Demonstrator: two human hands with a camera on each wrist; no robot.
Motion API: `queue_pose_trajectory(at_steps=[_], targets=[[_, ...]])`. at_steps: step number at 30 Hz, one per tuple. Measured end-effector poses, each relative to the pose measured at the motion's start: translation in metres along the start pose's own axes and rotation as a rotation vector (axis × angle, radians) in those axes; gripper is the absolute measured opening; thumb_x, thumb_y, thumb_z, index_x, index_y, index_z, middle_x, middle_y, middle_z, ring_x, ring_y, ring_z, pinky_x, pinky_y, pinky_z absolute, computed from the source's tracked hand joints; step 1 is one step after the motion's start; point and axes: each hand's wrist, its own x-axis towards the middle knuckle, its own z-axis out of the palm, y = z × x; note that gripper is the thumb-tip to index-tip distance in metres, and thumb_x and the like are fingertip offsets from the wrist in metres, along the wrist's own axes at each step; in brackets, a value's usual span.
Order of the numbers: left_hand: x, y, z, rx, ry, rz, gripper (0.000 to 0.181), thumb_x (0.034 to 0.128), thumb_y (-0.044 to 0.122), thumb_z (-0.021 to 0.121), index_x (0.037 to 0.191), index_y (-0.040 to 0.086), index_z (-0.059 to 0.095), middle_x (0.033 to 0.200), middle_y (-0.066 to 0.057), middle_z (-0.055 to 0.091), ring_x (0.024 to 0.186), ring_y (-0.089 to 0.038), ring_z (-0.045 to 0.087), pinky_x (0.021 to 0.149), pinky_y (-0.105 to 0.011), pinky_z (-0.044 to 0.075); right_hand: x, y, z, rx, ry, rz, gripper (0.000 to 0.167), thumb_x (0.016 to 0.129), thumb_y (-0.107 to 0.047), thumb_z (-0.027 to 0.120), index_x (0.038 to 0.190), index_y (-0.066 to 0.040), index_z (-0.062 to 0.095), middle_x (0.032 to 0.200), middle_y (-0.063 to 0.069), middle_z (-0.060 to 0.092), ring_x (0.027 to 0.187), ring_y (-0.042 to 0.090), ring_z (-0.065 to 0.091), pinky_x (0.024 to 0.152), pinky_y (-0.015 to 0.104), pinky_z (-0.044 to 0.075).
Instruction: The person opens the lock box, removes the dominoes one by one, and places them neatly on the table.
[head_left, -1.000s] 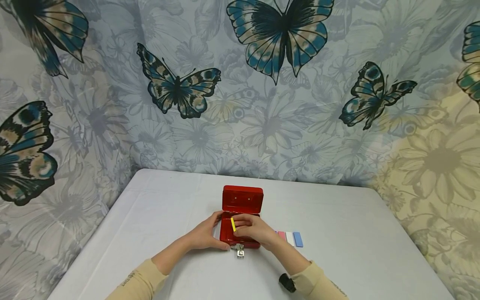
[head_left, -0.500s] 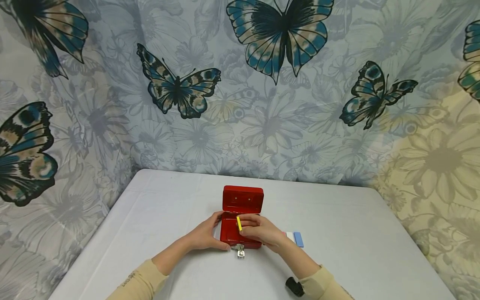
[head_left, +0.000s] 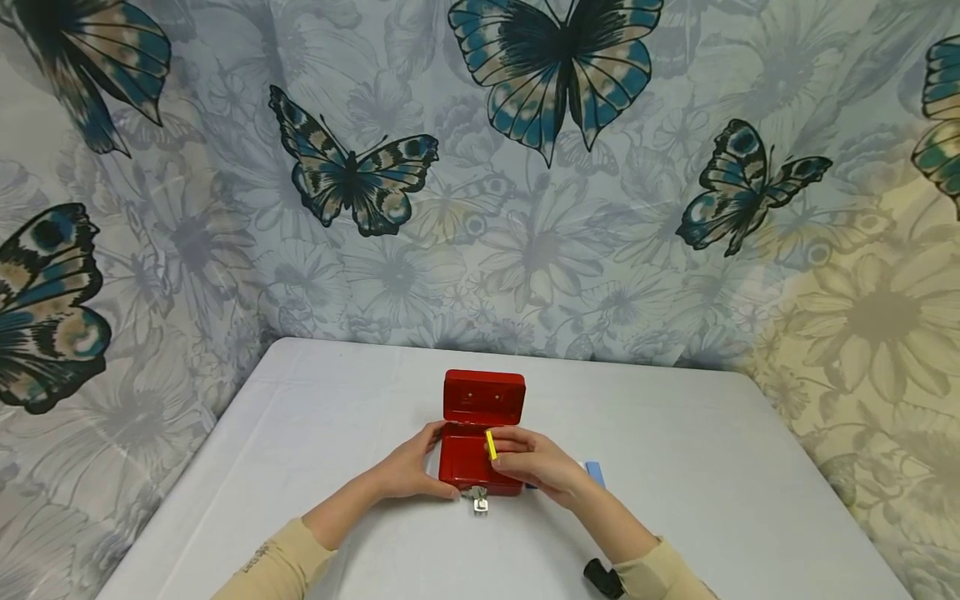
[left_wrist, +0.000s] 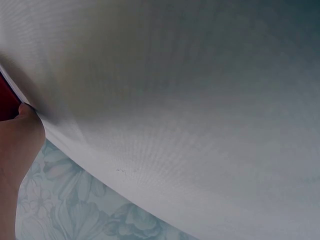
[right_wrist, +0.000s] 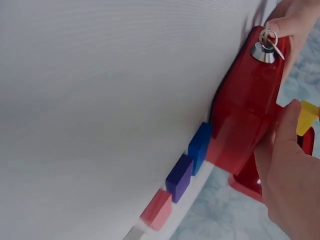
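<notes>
A small red cash box [head_left: 467, 462] lies on the white table with its lid [head_left: 483, 396] raised at the back. Keys [head_left: 481, 503] hang from the lock on its front, also visible in the right wrist view. Along the box's left side, my left hand [head_left: 411, 468] grips it, fingers at the rear corner and thumb at the front. My right hand [head_left: 538, 465] pinches a flat yellow block [head_left: 491, 445] over the right part of the box. That yellow block [right_wrist: 307, 117] appears at the right edge of the right wrist view.
Right of the box, a row of blocks stands on the table: dark blue [right_wrist: 200, 145], purple [right_wrist: 180, 177], pink [right_wrist: 157, 210] and light blue [head_left: 595, 473], partly hidden by my right arm. A black object [head_left: 603, 578] sits at the right cuff. A butterfly-print cloth [head_left: 540, 250] hangs behind the table.
My right hand has moved rightward across the box with the yellow block, now covering more of the block row. The left hand keeps its hold on the box.
</notes>
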Motion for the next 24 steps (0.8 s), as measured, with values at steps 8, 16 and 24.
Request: queue_pose_trajectory(at_steps=[8, 16, 24], targets=[[-0.001, 0.001, -0.002, -0.007, 0.008, -0.001, 0.107, 0.0691, 0.040, 0.088, 0.150, 0.007, 0.025, 0.150, -0.011, 0.037, 0.136, -0.031, 0.040, 0.109, -0.045, 0.038, -0.010, 0.001, -0.012, 0.053, 0.009, -0.005, 0.061, 0.090, -0.017, 0.069, 0.142, 0.001, 0.043, 0.134, 0.016, 0.055, 0.116, 0.027, 0.058, 0.098, 0.041, 0.049], [0.000, 0.000, -0.002, -0.014, 0.005, 0.001, 0.107, 0.0693, 0.040, 0.088, 0.150, 0.009, 0.025, 0.151, -0.010, 0.037, 0.136, -0.030, 0.039, 0.110, -0.043, 0.037, -0.018, 0.000, -0.023, 0.040, 0.019, 0.012, 0.061, 0.090, -0.020, 0.069, 0.142, -0.001, 0.044, 0.136, 0.020, 0.053, 0.117, 0.029, 0.057, 0.098, 0.040, 0.050], [-0.001, 0.000, 0.000, -0.029, -0.001, 0.008, 0.107, 0.0690, 0.039, 0.088, 0.150, 0.009, 0.025, 0.150, -0.009, 0.037, 0.136, -0.029, 0.039, 0.110, -0.044, 0.037, -0.027, 0.004, -0.034, 0.043, 0.050, 0.032, 0.062, 0.090, -0.019, 0.069, 0.142, 0.001, 0.042, 0.136, 0.020, 0.053, 0.116, 0.029, 0.058, 0.098, 0.041, 0.050]])
